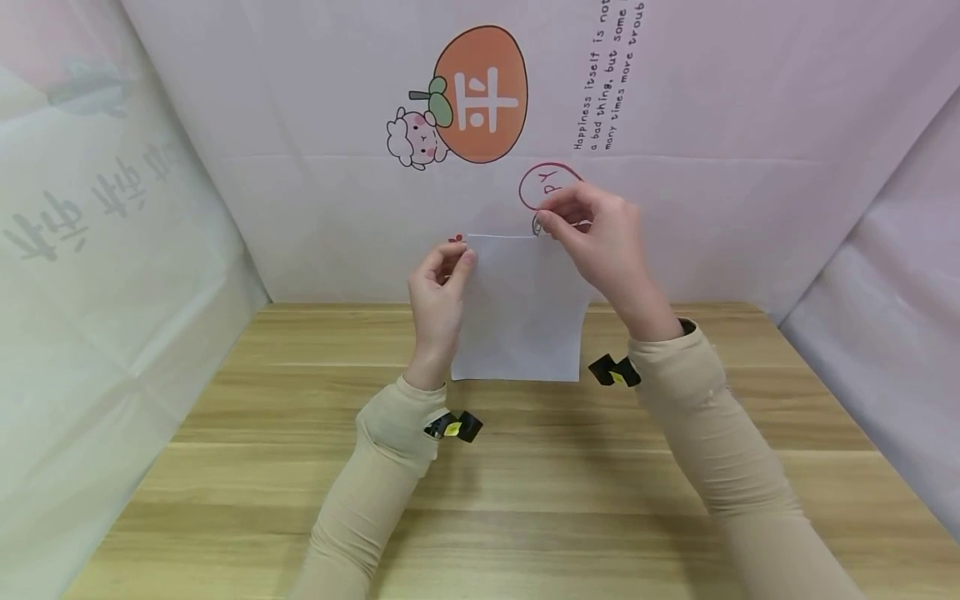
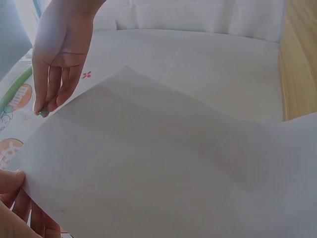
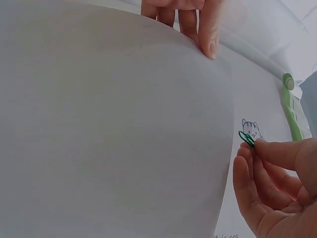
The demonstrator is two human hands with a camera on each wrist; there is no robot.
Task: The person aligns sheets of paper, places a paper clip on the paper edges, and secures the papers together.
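A sheet of white paper point(image 1: 517, 325) hangs above the table, its upper left corner pinched by my left hand point(image 1: 438, 300). In the right wrist view the left thumb point(image 3: 212, 48) lies on the sheet near its edge. My right hand point(image 1: 611, 242) is by the sheet's upper right corner. Between its thumb and fingers it pinches a small green wire paper clip point(image 3: 246, 139). The clip stands just off the paper's edge in the right wrist view. In the left wrist view the paper point(image 2: 148, 148) bows and covers much of the picture.
A wooden table point(image 1: 510, 500) lies under both arms. Behind it hangs a white cloth point(image 1: 322, 200) printed with an orange fruit, a small sheep and lettering. More white cloth hangs at the left and right sides. Small black devices point(image 1: 615, 371) sit on both wrists.
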